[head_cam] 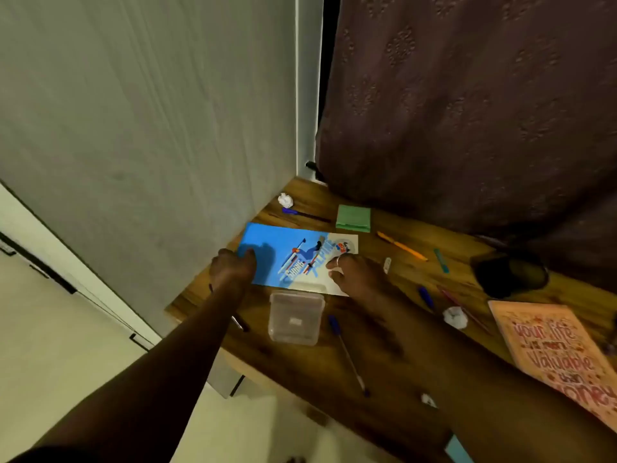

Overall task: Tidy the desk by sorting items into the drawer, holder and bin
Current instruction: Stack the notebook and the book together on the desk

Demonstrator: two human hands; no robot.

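Left hand sits at the desk's left edge, fingers curled over the left short end of the book. It looks like a pinch grip on that end. The book is blue w/ a white right end and lies flat in the back-left part of the desk. Its long axis runs left-right, from the left edge toward the middle. Behind it, near the back-left corner, are a paper ball, a dark pen and a green pad. Just in front of it, toward the front edge, is a clear box, close to the book's near long side but prob not touching.

Right hand is on the book's right end, bent fingers on the white part near the front-right corner. Can't tell if it grips the edge or only presses down.

Key relation: one hand at each short end, book btwn them, so neither has to reach. Left looks to have the firmer hold. A lift prob needs both ends to rise together, clear of the box.

Right of the book are an orange pen, a blue pen toward the front, a dark holder well apart toward the back-right, and a pink book at the right edge. The book prob goes to the drawer. Drawer and bin aren't clearly in view.
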